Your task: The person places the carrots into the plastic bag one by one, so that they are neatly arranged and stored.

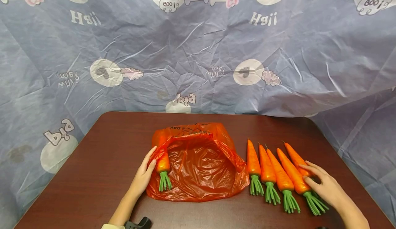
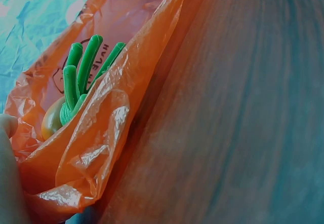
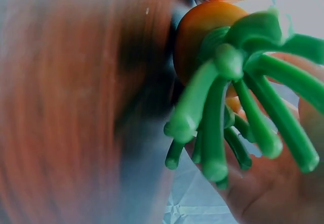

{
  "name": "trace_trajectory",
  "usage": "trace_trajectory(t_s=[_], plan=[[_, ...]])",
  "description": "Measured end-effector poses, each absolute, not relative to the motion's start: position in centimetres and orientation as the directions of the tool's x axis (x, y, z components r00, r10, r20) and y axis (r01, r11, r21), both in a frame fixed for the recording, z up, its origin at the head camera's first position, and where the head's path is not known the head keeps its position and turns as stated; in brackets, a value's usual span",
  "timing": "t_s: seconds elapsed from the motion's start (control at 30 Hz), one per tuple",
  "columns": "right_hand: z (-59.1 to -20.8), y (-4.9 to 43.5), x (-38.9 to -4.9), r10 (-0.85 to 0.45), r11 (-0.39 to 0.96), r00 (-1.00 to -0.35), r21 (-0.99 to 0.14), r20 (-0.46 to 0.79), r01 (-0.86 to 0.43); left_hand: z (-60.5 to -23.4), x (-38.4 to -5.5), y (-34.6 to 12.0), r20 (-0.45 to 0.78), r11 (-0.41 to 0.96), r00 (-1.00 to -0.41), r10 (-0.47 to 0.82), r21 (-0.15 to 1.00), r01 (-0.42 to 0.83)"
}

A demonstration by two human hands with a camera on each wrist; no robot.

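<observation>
Thin, shiny red plastic makes the bag (image 1: 198,174), which lies near the middle of the brown surface (image 1: 120,136). Its wide mouth gapes toward the person, perhaps so it is easy to reach into. Dark letters show on its back part. One carrot (image 1: 163,163) lies inside, at the left side of the mouth. Its green stalks (image 1: 165,182) point toward the person.

The left hand (image 1: 143,175) is at the bag's left edge, just beside that carrot. Its grip seems to pinch a bit of the plastic between thumb and fingers, likely so the floppy bag does not slide or sag.

To the right of the bag, five more carrots lie in a row, a bit like a fan. The first carrot (image 1: 253,160) is very near the bag. All five have their green ends toward the person, which probably makes them handy to pick up.

The right hand (image 1: 326,186) is at the far right of the row. Its thumb is by the fourth carrot (image 1: 292,170), and its fingers reach over the fifth carrot (image 1: 294,154). This grip is spread, but it is hard to tell if it squeezes anything, since green stalks block much of the right wrist view.

Behind it all hangs a crinkly blue-grey cloth (image 1: 185,57) with piggy pictures and words.
</observation>
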State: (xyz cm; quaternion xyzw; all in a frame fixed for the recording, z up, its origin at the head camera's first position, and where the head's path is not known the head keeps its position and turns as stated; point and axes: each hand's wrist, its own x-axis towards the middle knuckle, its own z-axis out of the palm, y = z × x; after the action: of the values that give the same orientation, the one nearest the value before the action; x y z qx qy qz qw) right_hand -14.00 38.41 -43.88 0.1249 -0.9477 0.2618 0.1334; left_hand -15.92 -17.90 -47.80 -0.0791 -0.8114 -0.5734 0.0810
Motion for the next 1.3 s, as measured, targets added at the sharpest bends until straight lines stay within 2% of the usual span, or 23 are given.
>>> trace_trajectory(t_s=[0.5, 0.77, 1.0, 1.3], plan=[[-44.1, 38.6, -14.4, -0.141, 0.811, -0.930, -0.499, 0.338, -0.304, -47.9, -15.9, -17.9, 0.231, 0.350, -0.972, 0.031, 0.909, 0.227], [-44.3, 38.8, -14.7, -0.108, 0.804, -0.923, -0.513, 0.369, -0.300, -47.6, -15.8, -17.8, 0.231, 0.308, -0.972, 0.036, 0.923, 0.231], [-44.4, 39.0, -14.5, -0.083, 0.835, -0.916, -0.475, 0.393, -0.279, -47.6, -15.6, -17.8, 0.228, 0.328, -0.973, 0.034, 0.917, 0.227], [-43.5, 39.2, -13.5, -0.036, 0.891, -0.941, -0.415, 0.335, -0.182, -47.7, -15.8, -17.8, 0.236, 0.342, -0.971, 0.036, 0.910, 0.234]])
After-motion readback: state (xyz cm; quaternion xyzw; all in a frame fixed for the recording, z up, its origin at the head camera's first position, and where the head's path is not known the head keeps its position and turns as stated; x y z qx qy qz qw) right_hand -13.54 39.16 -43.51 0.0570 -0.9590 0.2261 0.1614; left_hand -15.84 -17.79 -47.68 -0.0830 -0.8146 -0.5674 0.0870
